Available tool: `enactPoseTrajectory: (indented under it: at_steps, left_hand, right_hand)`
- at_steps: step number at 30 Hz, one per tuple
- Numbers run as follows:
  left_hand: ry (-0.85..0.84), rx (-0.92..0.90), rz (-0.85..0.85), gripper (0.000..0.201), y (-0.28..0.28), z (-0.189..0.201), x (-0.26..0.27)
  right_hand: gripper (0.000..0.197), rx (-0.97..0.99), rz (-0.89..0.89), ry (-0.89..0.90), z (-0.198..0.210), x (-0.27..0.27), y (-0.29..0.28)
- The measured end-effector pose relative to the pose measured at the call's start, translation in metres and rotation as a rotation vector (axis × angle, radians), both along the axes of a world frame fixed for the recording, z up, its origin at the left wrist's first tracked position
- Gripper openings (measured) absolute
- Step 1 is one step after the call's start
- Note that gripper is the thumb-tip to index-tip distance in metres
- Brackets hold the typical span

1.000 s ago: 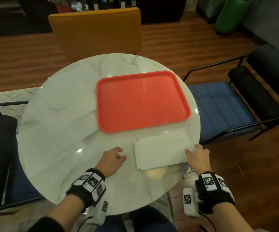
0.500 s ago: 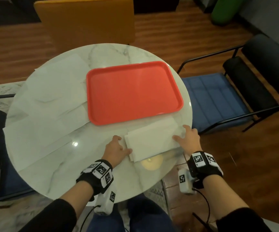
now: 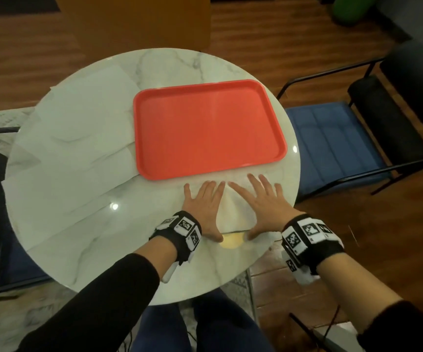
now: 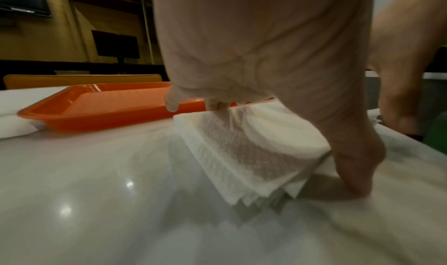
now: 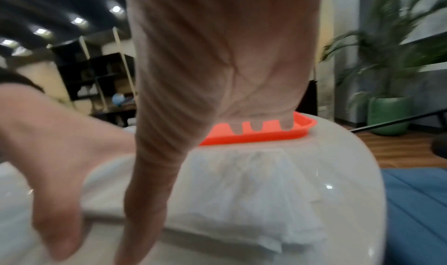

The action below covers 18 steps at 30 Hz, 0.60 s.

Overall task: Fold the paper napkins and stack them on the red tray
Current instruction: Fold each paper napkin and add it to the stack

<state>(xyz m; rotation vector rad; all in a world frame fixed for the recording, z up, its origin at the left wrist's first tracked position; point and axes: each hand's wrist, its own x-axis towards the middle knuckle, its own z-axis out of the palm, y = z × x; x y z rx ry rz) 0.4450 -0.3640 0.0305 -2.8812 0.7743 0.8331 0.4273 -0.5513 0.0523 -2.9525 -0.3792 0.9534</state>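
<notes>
Marble, white and glossy, makes up the round table [image 3: 83, 240] where all of this lies. Unfolded paper sheets [image 3: 78, 138] cover its left half, some tucked under the red tray [image 3: 205, 128], which sits bare at the middle. Between the tray's near rim and the table's edge lies the folded napkin [image 3: 233, 214], and both hands are flat on it. The left hand [image 3: 202, 201] presses its left part with fingers spread, thumb down at the near corner; the right hand [image 3: 261, 201] does the same on the right, fingers splayed toward the tray. Neither pinches anything.

From the left wrist view the napkin shows several thin embossed layers, their corners fanning loose at the near edge. I'd judge it feather-light, soft and quick to spring open or tear, and likely to slide on that polished top. Best taken, I think, by the folded edge or with a pinch through all layers at one side, lifted low and level.
</notes>
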Motion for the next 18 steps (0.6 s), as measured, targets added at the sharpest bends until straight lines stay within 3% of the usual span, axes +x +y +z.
enactPoseTrajectory:
  at_steps: [9, 14, 16, 18]
  left_hand:
    - [-0.091, -0.069, 0.064, 0.116, 0.004, -0.001, -0.002]
    - [-0.038, -0.088, 0.097, 0.130, 0.005, 0.001, -0.005]
    - [-0.004, -0.183, 0.157, 0.128, 0.017, 0.011, -0.009]
    - [0.043, -0.344, 0.268, 0.110, 0.042, 0.026, -0.015]
  right_hand:
    - [0.123, -0.033, 0.054, -0.122, -0.015, 0.015, -0.009]
    - [0.125, 0.003, -0.029, -0.025, -0.004, 0.012, -0.008]
    - [0.116, 0.077, -0.105, -0.048, 0.010, 0.005, 0.000]
    - [0.091, 0.146, -0.170, -0.117, 0.021, -0.002, 0.009]
